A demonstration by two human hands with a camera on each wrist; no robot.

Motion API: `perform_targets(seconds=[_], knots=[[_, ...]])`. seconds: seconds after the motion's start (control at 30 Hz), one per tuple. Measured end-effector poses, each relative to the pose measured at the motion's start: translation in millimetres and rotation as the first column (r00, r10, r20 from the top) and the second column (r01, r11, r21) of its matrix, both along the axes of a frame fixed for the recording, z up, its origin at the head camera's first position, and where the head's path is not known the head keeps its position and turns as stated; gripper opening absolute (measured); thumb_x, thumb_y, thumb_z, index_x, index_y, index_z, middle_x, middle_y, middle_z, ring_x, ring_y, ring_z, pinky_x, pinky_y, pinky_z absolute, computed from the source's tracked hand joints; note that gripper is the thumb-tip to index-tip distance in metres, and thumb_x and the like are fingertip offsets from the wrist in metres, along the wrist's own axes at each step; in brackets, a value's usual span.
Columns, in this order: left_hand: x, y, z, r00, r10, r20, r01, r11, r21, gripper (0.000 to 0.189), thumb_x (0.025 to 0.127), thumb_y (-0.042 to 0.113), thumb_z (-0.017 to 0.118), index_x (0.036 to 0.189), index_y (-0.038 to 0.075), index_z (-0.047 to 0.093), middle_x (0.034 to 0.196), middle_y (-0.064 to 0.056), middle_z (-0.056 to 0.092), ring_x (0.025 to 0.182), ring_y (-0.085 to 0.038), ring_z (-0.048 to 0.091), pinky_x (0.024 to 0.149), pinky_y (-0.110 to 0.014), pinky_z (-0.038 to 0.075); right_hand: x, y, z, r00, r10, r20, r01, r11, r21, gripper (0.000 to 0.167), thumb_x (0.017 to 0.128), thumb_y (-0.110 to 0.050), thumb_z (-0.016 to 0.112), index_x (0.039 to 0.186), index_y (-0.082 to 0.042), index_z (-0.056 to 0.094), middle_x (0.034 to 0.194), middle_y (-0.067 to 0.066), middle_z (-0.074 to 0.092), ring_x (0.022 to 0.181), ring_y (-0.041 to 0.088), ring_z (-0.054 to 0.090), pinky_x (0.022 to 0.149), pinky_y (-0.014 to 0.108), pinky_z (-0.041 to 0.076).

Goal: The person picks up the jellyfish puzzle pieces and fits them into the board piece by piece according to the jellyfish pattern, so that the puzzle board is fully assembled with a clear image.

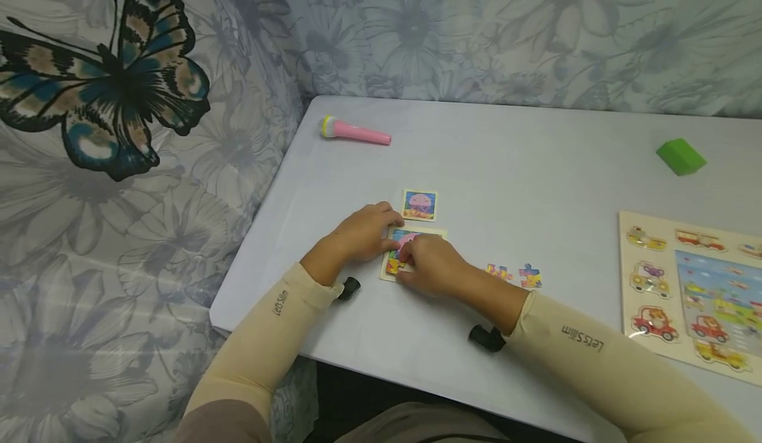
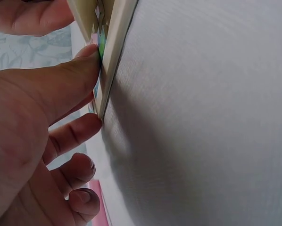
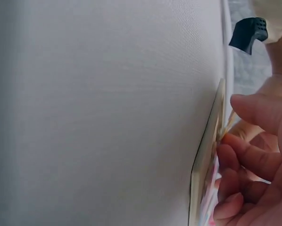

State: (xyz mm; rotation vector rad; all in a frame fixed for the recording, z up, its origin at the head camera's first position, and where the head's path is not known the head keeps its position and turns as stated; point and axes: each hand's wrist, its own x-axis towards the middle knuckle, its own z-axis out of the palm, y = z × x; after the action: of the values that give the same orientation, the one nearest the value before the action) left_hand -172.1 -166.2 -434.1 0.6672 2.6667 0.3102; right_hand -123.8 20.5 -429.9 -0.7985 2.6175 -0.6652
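A small jigsaw board (image 1: 442,233) with a pale rim and a pink sea-creature picture lies on the table. My left hand (image 1: 368,231) is at its left side, thumb resting on the picture and a fingertip touching the rim in the left wrist view. Over the board's lower part, my right hand (image 1: 433,264) pinches a thin puzzle piece (image 3: 230,121) between thumb and index finger; the hand hides most of it in the head view. Two loose puzzle pieces, a yellow-pink piece (image 1: 499,272) and a blue-yellow piece (image 1: 530,276), lie right of the board, the former partly behind my forearm.
A small jellyfish picture card (image 1: 419,205) lies just beyond the board. Farther back is a pink toy microphone (image 1: 360,132). At the right are a green block (image 1: 681,157) and a large vehicle puzzle board (image 1: 651,218). The white table (image 1: 524,165) meets patterned fabric behind.
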Motion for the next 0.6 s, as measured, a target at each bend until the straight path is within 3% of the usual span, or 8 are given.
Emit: perform_targets(seconds=[0.27, 0.4, 0.47, 0.6], knots=[[0.5, 0.7, 2.3, 1.0, 0.023, 0.006, -0.023, 1.0, -0.005, 0.046, 0.095, 0.039, 0.073, 0.136, 0.023, 0.062, 0.136, 0.003, 0.054, 0.128, -0.021, 0.053, 0.11, -0.037, 0.044, 1.0, -6, 2.3, 0.998, 0.021, -0.062, -0.019, 0.999, 0.033, 0.023, 0.082, -0.025, 0.083, 0.097, -0.008, 0.079, 0.093, 0.002, 0.073, 0.097, 0.026, 0.062, 0.093, 0.043, 0.05], [0.2, 0.9, 3.0, 1.0, 0.013, 0.014, -0.013, 1.0, 0.007, 0.046, 0.095, 0.038, 0.073, 0.137, 0.022, 0.061, 0.136, 0.002, 0.055, 0.128, -0.021, 0.053, 0.11, -0.037, 0.044, 4.3, -1, 0.7, 0.983, 0.066, -0.169, -0.067, 0.998, -0.005, 0.021, 0.08, -0.023, 0.083, 0.096, -0.009, 0.079, 0.093, 0.002, 0.07, 0.092, 0.024, 0.06, 0.089, 0.04, 0.049], [-0.1, 0.9, 3.2, 1.0, 0.009, 0.017, -0.009, 1.0, 0.011, 0.046, 0.095, 0.038, 0.073, 0.137, 0.021, 0.061, 0.136, 0.002, 0.055, 0.127, -0.021, 0.053, 0.109, -0.037, 0.044, 6.1, 2, -1.6, 0.952, 0.146, -0.269, -0.158, 0.987, -0.023, 0.019, 0.081, -0.021, 0.081, 0.096, -0.009, 0.079, 0.094, 0.002, 0.072, 0.092, 0.024, 0.061, 0.089, 0.04, 0.049], [-0.9, 0.1, 3.0, 1.0, 0.013, 0.019, -0.013, 1.0, 0.012, 0.046, 0.095, 0.038, 0.073, 0.136, 0.021, 0.061, 0.136, 0.002, 0.055, 0.128, -0.021, 0.053, 0.109, -0.037, 0.044, 11.1, 8, -6.0, 0.852, 0.309, -0.423, -0.326, 0.945, 0.033, 0.023, 0.084, -0.023, 0.078, 0.104, -0.011, 0.079, 0.108, 0.004, 0.074, 0.101, 0.028, 0.062, 0.088, 0.043, 0.05]])
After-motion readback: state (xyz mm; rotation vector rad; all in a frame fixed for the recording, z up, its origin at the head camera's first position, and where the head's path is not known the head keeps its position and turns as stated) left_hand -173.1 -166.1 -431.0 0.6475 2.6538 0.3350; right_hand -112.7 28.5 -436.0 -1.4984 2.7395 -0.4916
